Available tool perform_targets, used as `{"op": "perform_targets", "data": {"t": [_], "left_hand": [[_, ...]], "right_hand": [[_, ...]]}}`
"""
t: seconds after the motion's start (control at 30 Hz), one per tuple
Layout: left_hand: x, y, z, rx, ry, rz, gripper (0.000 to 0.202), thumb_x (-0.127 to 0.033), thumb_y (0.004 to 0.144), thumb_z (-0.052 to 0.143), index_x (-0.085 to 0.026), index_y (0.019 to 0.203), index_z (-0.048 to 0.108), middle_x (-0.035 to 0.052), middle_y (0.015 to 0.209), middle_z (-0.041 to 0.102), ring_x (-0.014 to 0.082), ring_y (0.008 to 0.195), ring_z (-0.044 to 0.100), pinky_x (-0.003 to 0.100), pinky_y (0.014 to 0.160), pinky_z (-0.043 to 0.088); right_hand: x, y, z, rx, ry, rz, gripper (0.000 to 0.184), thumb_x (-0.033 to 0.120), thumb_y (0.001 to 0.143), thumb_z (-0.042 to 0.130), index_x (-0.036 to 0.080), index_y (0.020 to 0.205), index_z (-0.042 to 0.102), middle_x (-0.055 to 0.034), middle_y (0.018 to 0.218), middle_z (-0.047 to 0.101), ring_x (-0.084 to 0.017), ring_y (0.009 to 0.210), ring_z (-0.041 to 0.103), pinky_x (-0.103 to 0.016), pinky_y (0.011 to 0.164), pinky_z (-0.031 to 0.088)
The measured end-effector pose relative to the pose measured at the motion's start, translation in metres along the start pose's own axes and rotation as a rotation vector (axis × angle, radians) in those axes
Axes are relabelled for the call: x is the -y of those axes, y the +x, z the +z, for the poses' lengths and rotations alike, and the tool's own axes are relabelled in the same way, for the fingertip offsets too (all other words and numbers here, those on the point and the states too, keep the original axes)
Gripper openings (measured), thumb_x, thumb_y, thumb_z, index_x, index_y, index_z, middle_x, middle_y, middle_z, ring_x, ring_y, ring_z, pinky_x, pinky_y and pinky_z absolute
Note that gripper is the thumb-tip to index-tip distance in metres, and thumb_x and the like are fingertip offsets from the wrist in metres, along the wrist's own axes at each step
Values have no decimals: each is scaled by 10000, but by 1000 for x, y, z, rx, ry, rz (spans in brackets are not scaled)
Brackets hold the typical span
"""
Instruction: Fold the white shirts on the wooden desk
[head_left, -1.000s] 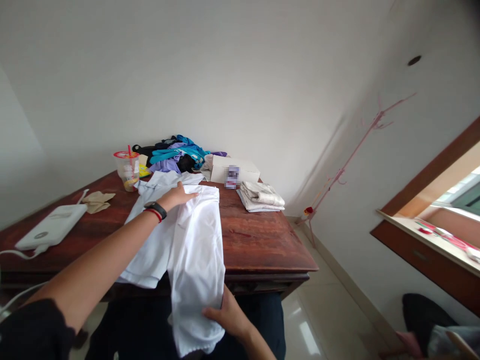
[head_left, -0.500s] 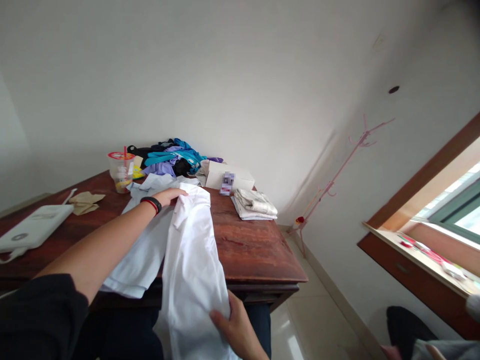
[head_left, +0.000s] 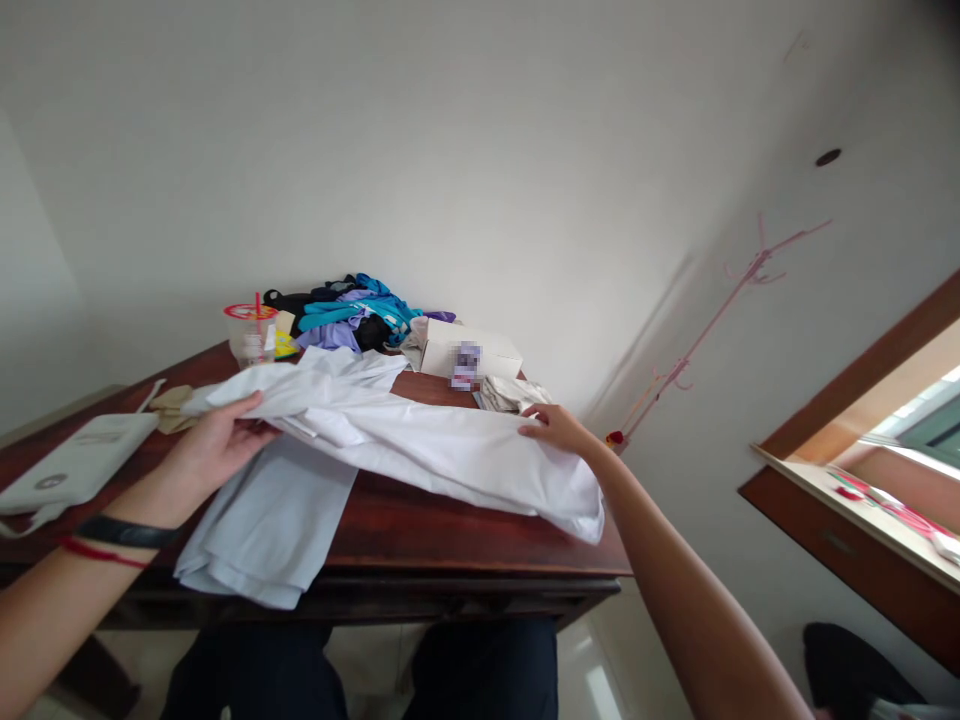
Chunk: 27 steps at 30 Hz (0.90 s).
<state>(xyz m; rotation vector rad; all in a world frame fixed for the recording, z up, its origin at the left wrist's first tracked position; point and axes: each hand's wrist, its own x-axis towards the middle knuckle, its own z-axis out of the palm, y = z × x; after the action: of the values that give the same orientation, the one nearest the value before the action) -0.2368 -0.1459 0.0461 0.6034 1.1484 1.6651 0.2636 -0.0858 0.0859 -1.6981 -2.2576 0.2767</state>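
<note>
A long white garment, which looks like a pair of trousers (head_left: 442,450), stretches sideways above the table in both hands. My left hand (head_left: 229,440) is closed on its left end, the thumb on top and the fingers underneath. At the upper edge toward the right, my right hand (head_left: 556,430) pinches the cloth, and the right end droops past it. Beneath the trousers lies a pale grey-white folded garment (head_left: 277,530), whose lower end hangs over the table's front edge. Part of that lower garment is hidden by the trousers.
On the dark wooden table (head_left: 420,545) stand a plastic cup (head_left: 251,340), a white device (head_left: 82,460) and a white box (head_left: 487,350). Folded cloth (head_left: 514,393) sits at the right, a heap of clothes (head_left: 352,310) at the back. A pink coat stand (head_left: 712,300) rises beyond.
The white trousers have swung from hanging lengthwise toward me to lying crosswise over the table. My right hand has moved up and right with the cloth; my left hand has shifted left.
</note>
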Motion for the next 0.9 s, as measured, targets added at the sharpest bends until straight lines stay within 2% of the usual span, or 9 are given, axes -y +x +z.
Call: {"op": "perform_targets", "data": {"t": [0.1,0.2,0.3,0.37,0.43,0.53,0.67,0.77,0.9], "left_hand": [[16,-22,-24,-114,-34,-299,168,-59,952,498,-146,1074,576,21,930,733,152,964,700,340,920,608],[27,-43,-55,-97,1,-450,140,-200,962,476,-208,1023,601,31,943,778,201,1028,732,405,954,599],[34,-68,-86,231,151,-480,350,-501,954,463,-309,1122,703,4,1225,753,288,1220,666,474,1010,557],[38,-84,-90,417,376,-408,423,-664,837,585,-450,1174,726,-56,1297,719,359,1204,668,538,988,559],[43,-95,-74,531,686,-172,455,-660,718,731,-517,1150,740,-78,1287,721,387,1164,683,543,1017,545],[54,-92,-22,617,1043,354,461,-569,739,760,-474,1190,745,-60,1319,705,359,1276,610,465,1173,420],[81,-56,38,749,1388,760,562,-314,862,577,-292,1421,629,56,1545,519,354,1416,476,492,1204,342],[103,-29,53,679,1640,917,636,-132,850,491,-204,1477,566,134,1606,422,365,1463,408,543,1177,343],[119,-19,49,592,1846,927,628,-86,885,453,-184,1500,536,162,1622,384,401,1447,417,595,1108,395]], "right_hand": [[0,34,26,-33,-48,23,502,360,896,689,125,1337,635,-188,1307,651,-319,1196,597,-423,1042,423],[-4,20,66,-32,-56,5,624,401,915,668,138,1463,528,-209,1524,480,-348,1396,454,-475,1162,317],[-22,-24,93,-11,-95,-73,700,523,902,662,221,1508,483,-159,1622,367,-335,1460,399,-491,1190,307],[-40,-53,98,0,-115,-53,748,548,855,710,248,1505,493,-150,1639,347,-360,1491,351,-525,1199,290],[-58,-72,96,-46,-60,0,733,524,827,741,228,1466,540,-162,1632,358,-371,1488,357,-528,1195,302],[-78,-77,86,-204,246,258,590,464,830,731,156,1326,642,-197,1502,522,-358,1382,496,-483,1121,414],[-85,-61,78,-240,536,538,433,469,907,635,117,1151,694,-157,1080,739,-264,929,729,-335,748,571],[-81,-47,82,-200,641,583,362,419,868,702,98,1035,699,-101,831,734,-175,626,691,-226,523,483],[-73,-44,88,-231,787,611,210,263,780,756,101,874,662,-38,664,658,-122,503,601,-188,437,410]]}}
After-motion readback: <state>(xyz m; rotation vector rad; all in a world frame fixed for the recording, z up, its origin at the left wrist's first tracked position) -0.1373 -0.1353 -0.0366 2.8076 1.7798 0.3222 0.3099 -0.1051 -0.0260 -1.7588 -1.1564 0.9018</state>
